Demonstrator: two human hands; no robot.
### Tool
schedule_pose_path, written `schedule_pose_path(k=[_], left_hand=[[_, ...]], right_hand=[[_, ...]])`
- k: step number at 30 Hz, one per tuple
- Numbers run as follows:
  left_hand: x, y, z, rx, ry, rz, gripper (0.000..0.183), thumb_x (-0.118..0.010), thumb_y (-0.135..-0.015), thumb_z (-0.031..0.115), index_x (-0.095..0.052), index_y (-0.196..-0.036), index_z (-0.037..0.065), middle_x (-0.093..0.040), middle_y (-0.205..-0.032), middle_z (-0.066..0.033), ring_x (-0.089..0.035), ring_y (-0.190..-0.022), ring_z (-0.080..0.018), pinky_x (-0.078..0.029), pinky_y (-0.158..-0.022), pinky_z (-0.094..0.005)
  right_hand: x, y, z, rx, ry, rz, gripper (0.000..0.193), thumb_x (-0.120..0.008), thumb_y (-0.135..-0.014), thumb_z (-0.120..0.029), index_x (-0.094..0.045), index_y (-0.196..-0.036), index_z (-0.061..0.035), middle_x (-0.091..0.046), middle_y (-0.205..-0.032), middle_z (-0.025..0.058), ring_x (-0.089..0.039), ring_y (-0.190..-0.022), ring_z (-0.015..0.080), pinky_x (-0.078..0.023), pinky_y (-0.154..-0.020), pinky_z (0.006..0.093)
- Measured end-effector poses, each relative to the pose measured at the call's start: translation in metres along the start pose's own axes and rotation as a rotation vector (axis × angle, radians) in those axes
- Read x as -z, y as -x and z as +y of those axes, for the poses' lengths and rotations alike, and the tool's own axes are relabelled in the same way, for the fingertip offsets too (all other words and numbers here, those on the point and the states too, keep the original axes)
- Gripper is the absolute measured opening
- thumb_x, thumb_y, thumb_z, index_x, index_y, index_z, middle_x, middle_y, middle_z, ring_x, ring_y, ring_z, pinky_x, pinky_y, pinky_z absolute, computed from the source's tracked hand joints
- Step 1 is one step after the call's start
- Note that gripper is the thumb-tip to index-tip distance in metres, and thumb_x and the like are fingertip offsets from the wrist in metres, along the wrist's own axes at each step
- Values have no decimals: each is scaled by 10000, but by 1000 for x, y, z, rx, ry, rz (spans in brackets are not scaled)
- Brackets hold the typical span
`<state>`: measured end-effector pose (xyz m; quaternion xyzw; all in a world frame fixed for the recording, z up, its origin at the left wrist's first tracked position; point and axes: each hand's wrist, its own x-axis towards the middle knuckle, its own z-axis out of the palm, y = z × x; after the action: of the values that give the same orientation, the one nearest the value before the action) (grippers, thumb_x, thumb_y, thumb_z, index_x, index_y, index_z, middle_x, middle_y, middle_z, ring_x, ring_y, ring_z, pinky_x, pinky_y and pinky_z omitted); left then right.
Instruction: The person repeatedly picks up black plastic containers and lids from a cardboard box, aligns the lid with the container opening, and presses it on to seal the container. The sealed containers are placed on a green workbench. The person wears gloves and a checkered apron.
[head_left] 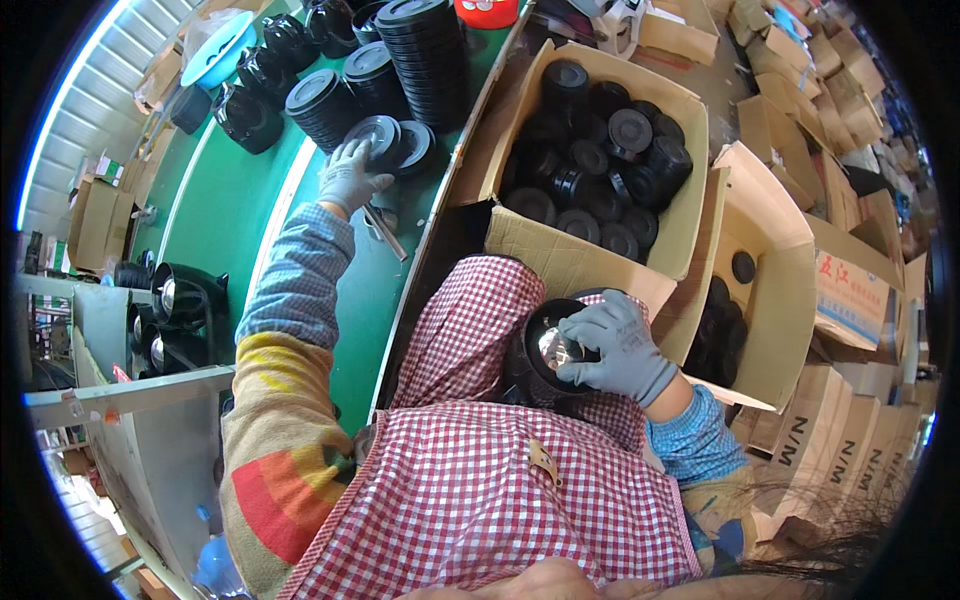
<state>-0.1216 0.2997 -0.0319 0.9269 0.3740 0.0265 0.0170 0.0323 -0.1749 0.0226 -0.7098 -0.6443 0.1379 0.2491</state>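
My left hand [350, 178], in a grey glove, reaches over the green worktop. Its fingers rest spread at the edge of a black round lid [377, 133], with the thumb apart from it. Another black lid [415, 146] lies partly beneath that one. In my lap stands a black rounded pot [527, 385] with a shiny metal inside [553, 345] that shows through its opening. Across its top my gloved right hand [615, 350] curls, fingers and thumb gripping at the rim. A slim metal bar [385, 234] lies near my left wrist.
Stacks of black lids [420, 65] stand on the green worktop [220, 215], with several black glossy pots [247, 118] and a light blue basin [218, 50] behind. To the right, a cardboard box [690, 150] holds many black round parts; a second box [775, 250] adjoins it.
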Motion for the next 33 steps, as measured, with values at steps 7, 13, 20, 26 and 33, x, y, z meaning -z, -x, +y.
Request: schedule_pose_path(k=[7, 13, 20, 26, 33], left_hand=[[-52, -38, -72, -241, -54, 129, 556, -719, -838, 203, -562, -1357, 80, -610, -1318, -177, -576, -1226, -358, -463, -1036, -435], [72, 38, 23, -472, 481, 217, 457, -641, -910, 64, -557, -1360, 43, -645, -1231, -164, -628, -1118, -328, -513, -944, -410], [91, 133, 177, -947, 1417, -570, 494, -630, -967, 114, -490, -1426, -1, -593, -1315, -163, -587, -1197, -247, -494, -1008, -380], [51, 160, 213, -790, 1531, -601, 452, -285, -1115, 297, -560, -1313, -2, -599, -1285, -185, -601, -1180, -299, -443, -1062, -411], [27, 178, 222, -921, 1426, -372, 423, -397, -1071, 256, -708, -1041, -29, -664, -1167, -189, -633, -1137, -325, -465, -1033, -403]], right_hand=[[23, -10, -1, -21, -168, 284, 305, -718, -888, -289, -728, -1085, -57, -725, -1064, 114, -673, -973, 319, -528, -878, 421], [38, -3, 16, -172, -271, 647, 420, -584, -1018, -307, -622, -1314, -12, -642, -1289, 176, -606, -1200, 283, -440, -1062, 383], [14, -7, 26, 7, -669, 438, 532, -540, -1039, -327, -452, -1426, 27, -611, -1326, 169, -584, -1225, 279, -400, -1113, 392], [-17, 29, -5, -180, -1309, 456, 463, -723, -910, -331, -681, -1181, 41, -651, -1269, 191, -581, -1242, 294, -408, -1107, 430], [-20, 33, -11, -25, -821, 450, 298, -680, -925, -299, -764, -907, -14, -719, -1111, 167, -631, -1154, 316, -355, -1138, 472]])
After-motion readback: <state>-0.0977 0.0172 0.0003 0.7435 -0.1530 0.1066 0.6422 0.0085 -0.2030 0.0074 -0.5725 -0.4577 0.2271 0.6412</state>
